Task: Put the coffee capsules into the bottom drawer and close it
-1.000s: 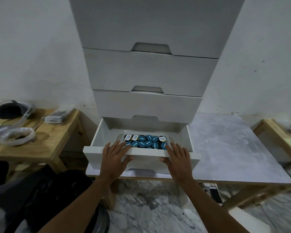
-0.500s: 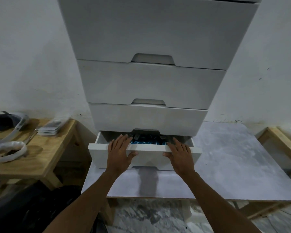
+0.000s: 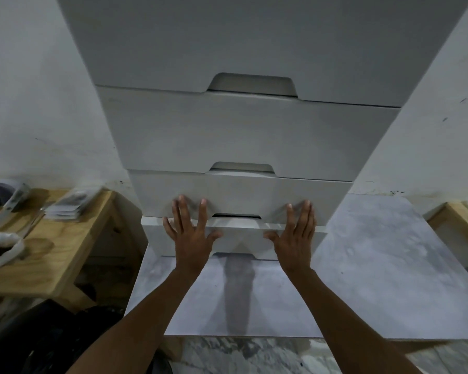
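A tall white drawer unit (image 3: 243, 136) stands on a grey marbled tabletop (image 3: 376, 279). Its bottom drawer (image 3: 238, 238) sits almost flush with the cabinet, only its top edge still showing as a thin lip. My left hand (image 3: 191, 236) lies flat on the drawer front at the left, fingers spread and reaching up onto the drawer above. My right hand (image 3: 295, 236) lies flat on the right side in the same way. The coffee capsules are hidden inside the drawer.
A wooden side table (image 3: 46, 249) stands at the left with a headset (image 3: 0, 201), a white coiled cable (image 3: 3, 247) and a stack of packets (image 3: 65, 209). Another wooden table edge (image 3: 459, 220) shows at the right. Dark bags lie on the floor at lower left.
Both hands have pushed the bottom drawer inward, from wide open with blue capsules showing to nearly flush. The capsules went out of sight. The view moved closer to the cabinet.
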